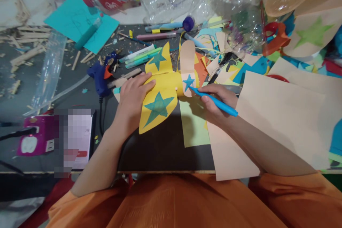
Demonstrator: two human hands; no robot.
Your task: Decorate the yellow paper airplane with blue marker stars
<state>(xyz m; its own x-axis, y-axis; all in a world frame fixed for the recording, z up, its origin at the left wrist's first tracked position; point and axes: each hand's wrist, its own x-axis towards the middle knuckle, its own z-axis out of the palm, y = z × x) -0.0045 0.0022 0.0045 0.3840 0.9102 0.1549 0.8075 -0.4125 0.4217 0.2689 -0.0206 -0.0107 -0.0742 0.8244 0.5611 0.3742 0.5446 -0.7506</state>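
A yellow paper craft with a rolled body and two wing-like flaps lies in front of me. Each flap carries a blue-green star. My left hand grips its left end, the thumb and fingers over the body. At the other end sits a pale pink rounded paper strip with a small blue star on it. My right hand is closed around a blue marker, whose tip touches that small star or lies right at it. Part of the body's left end is hidden under my left hand.
Left stand a blue glue gun, a purple power adapter and a partly blurred phone. Pale sheets cover the right side. Plastic bottles, several markers, wood sticks and paper scraps fill the back.
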